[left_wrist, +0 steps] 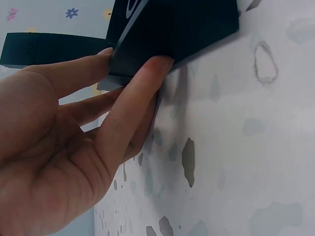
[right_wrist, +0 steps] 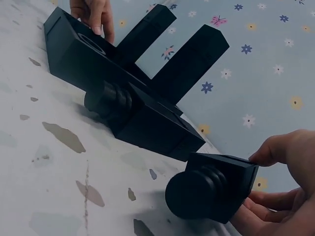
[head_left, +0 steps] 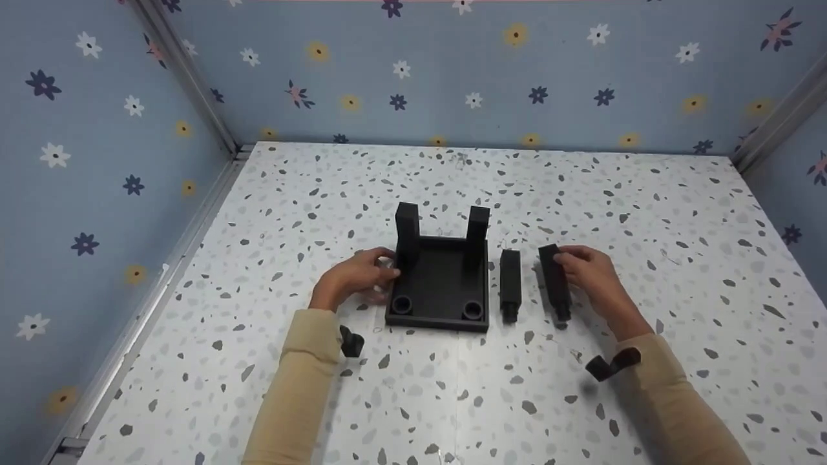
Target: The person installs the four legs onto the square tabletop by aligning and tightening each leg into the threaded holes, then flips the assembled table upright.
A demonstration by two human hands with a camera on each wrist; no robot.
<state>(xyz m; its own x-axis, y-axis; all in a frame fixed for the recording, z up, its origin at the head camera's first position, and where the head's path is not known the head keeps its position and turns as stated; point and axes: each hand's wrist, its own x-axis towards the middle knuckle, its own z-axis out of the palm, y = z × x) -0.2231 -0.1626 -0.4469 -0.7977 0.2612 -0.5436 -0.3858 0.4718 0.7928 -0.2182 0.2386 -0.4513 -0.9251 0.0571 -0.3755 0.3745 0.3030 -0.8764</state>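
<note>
Black block (head_left: 510, 281) lies between the tray (head_left: 446, 284) left fingers (left_wrist: 130, 101) seemingly pinch and the post (head_left: 554, 279) right fingers (head_left: 574, 259) clamp.

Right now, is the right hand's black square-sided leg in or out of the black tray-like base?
Out. The right hand holds the leg apart from the base, its round end exposed.

Head view looks forward and down across the table (head_left: 452, 387). Both wrist views: low, close, tilted, sharing the tray (head_left: 437, 321).
</note>
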